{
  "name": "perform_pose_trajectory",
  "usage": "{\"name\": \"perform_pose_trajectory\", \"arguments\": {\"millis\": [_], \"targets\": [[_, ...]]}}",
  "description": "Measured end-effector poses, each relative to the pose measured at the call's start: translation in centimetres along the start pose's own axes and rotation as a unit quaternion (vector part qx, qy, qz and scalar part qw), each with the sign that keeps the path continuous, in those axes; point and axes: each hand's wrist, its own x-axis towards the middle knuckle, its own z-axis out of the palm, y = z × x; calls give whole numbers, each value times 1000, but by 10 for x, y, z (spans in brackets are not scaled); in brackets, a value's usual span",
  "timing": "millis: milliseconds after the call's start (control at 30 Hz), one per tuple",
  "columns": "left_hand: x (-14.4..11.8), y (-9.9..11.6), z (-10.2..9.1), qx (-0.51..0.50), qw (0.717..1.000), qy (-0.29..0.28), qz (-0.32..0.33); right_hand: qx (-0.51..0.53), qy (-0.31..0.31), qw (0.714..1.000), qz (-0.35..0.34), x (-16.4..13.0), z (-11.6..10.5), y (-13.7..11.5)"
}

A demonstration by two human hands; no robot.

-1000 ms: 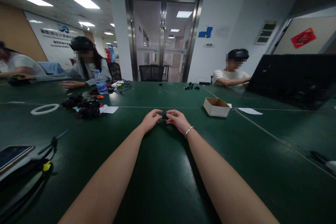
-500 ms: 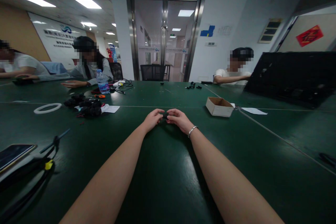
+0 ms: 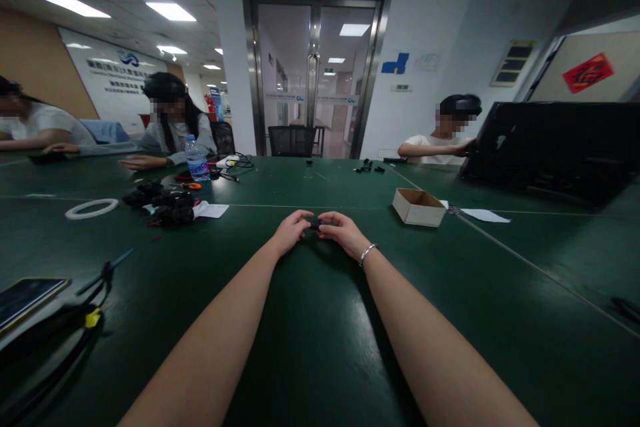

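Both hands remain joined at the middle of the green table [image 3: 310, 347], little changed from a second ago. The left hand [image 3: 289, 233] and right hand [image 3: 341, 233] pinch a small black part [image 3: 315, 224] between their fingertips, each grip closed on it, its long axis seemingly running left to right. The wall sign's writing [image 3: 117, 73] is too blurred to read.

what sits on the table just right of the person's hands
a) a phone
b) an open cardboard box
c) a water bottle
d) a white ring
b: the open cardboard box lies on the green table to the right of the right hand, while the water bottle, white ring and phone all lie off to the left.
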Motion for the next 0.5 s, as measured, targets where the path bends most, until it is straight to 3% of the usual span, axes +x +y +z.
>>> {"name": "perform_pose_trajectory", "arguments": {"millis": [500], "targets": [[-4,7,0,5,1000,-4,-6,-8,4,1000,6,-1,0,-1]]}}
